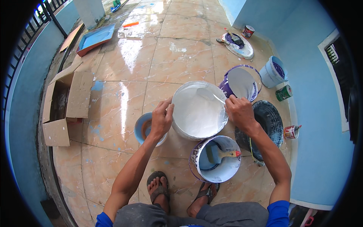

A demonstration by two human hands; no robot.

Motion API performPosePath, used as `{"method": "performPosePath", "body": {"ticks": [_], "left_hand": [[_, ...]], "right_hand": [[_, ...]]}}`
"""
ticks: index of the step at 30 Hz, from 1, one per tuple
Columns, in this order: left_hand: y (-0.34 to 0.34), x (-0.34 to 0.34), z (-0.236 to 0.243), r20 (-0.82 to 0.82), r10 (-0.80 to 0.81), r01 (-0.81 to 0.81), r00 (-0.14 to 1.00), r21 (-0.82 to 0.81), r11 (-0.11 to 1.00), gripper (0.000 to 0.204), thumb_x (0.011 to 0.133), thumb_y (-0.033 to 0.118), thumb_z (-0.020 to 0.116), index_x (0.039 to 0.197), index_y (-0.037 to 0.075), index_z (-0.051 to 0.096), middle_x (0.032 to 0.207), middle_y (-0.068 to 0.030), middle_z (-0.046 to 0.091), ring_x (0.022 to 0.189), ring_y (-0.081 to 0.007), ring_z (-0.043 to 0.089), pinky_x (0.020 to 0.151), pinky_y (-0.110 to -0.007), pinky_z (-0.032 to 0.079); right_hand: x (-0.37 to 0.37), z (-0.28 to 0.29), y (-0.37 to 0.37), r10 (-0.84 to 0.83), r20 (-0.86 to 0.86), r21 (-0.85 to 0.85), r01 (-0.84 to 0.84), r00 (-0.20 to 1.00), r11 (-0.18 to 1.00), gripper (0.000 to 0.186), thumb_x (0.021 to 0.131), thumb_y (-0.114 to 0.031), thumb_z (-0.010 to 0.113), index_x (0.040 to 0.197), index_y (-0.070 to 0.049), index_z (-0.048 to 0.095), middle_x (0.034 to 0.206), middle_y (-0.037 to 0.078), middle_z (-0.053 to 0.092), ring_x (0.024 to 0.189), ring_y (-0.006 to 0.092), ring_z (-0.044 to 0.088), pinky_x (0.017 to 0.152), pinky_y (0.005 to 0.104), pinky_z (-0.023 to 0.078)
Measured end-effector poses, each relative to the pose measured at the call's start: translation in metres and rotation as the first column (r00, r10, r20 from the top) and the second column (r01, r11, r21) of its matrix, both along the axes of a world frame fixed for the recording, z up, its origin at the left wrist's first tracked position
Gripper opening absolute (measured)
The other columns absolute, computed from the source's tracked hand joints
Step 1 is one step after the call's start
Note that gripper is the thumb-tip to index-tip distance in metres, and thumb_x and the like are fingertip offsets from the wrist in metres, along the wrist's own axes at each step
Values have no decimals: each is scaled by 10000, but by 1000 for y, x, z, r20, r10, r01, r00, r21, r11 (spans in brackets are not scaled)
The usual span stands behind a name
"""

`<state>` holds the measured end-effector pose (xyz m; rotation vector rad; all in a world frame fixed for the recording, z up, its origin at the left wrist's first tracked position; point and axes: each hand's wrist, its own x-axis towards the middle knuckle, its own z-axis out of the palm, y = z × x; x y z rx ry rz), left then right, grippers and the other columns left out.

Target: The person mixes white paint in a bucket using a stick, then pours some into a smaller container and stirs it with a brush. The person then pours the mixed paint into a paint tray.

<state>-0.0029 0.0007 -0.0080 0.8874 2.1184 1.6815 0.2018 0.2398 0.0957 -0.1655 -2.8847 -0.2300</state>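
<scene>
A large white tub [191,113] full of white paint is in the middle. My left hand [162,117] is closed on its left rim. My right hand [241,113] grips the handle of a pale scoop [208,94] that dips into the paint at the upper right. Just below the tub, a purple-and-white bucket [232,166] holds blue paint and a brush [223,154]. A blue bowl [140,119] is beside my left hand. Behind my right hand are another purple bucket [240,81] with white contents and a black basin [272,125].
An open cardboard box [77,94] and blue tray [96,38] lie left. Along the right wall are a pale bucket [270,75], green can [284,92], small can [290,132] and paint-smeared lid [244,53]. My sandalled feet [157,189] are on the tiles below.
</scene>
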Motion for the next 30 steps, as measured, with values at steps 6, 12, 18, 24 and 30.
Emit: {"method": "performPosePath", "body": {"ticks": [6, 12, 18, 24, 30], "left_hand": [[-2, 0, 2, 16, 1, -1, 1000, 0, 1000, 350, 1025, 133, 613, 1354, 45, 694, 1122, -189, 731, 746, -229, 673, 699, -352, 547], [-1, 0, 0, 15, 1, -2, 1000, 11, 1000, 353, 1026, 126, 612, 1361, 47, 691, 1100, -181, 728, 737, -222, 661, 696, -350, 538], [-2, 1, 2, 20, 2, -2, 1000, 1, 1000, 358, 1024, 123, 612, 1366, 46, 688, 1103, -183, 729, 732, -221, 657, 696, -346, 536], [-1, 1, 3, 45, -3, 3, 999, -9, 1000, 358, 1026, 127, 614, 1367, 47, 688, 1126, -189, 732, 736, -220, 657, 696, -345, 539], [-1, 1, 1, 37, -3, 3, 999, -7, 1000, 356, 1028, 130, 615, 1368, 57, 690, 1111, -185, 731, 734, -220, 655, 695, -344, 539]], "right_hand": [[4, -11, -14, -92, 276, -127, 132, 957, 983, 84, 853, -116, 683, 851, -34, 667, 842, 139, 681, 744, 342, 716, 691, 457, 562], [11, -1, -22, -92, 395, -396, 259, 914, 881, 175, 842, -200, 710, 858, -25, 719, 887, 174, 748, 845, 386, 742, 772, 481, 574], [8, 1, -32, -88, 385, -638, 334, 919, 694, 210, 848, -240, 741, 895, -38, 770, 887, 177, 769, 859, 361, 750, 817, 461, 576], [2, 17, -30, -148, 152, -630, 211, 977, 747, 163, 861, -207, 757, 879, -47, 735, 856, 147, 735, 806, 344, 732, 745, 436, 572], [-7, 14, -10, -94, -18, -146, 90, 995, 985, 143, 882, -171, 738, 871, -54, 656, 841, 110, 640, 682, 327, 674, 640, 434, 540]]}}
